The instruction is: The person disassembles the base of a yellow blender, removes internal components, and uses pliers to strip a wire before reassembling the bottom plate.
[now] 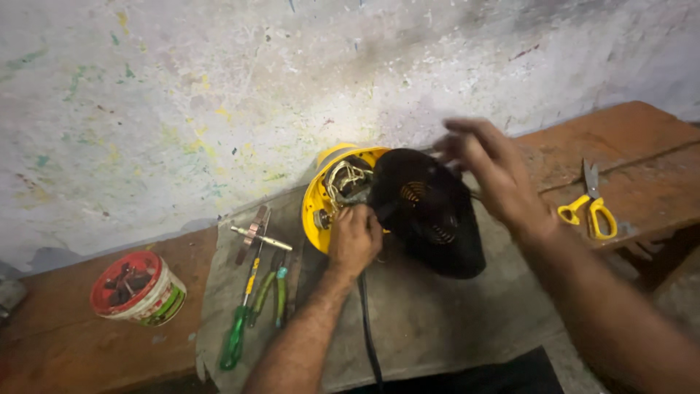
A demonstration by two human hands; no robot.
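Note:
A yellow motor housing (pixel 318 195) lies on its side on a grey cloth (pixel 430 321), its open face showing pale wires (pixel 348 177). Against it leans a black vented cover (pixel 430 211). My left hand (pixel 354 237) is closed at the seam between the yellow housing and the black cover, fingers curled on the parts there. My right hand (pixel 490 171) hovers blurred over the top right of the black cover, fingers spread and holding nothing. A black cable (pixel 367 328) runs from the housing toward me.
Left of the housing lie a rotor shaft with a disc (pixel 254 233), a green-handled screwdriver (pixel 239 328) and green-handled pliers (pixel 271 295). A white tub with a red rim (pixel 138 290) holds small dark parts. Yellow-handled scissors (pixel 590 206) rest on the wooden bench (pixel 627 138). A paint-flecked wall (pixel 219 95) stands behind.

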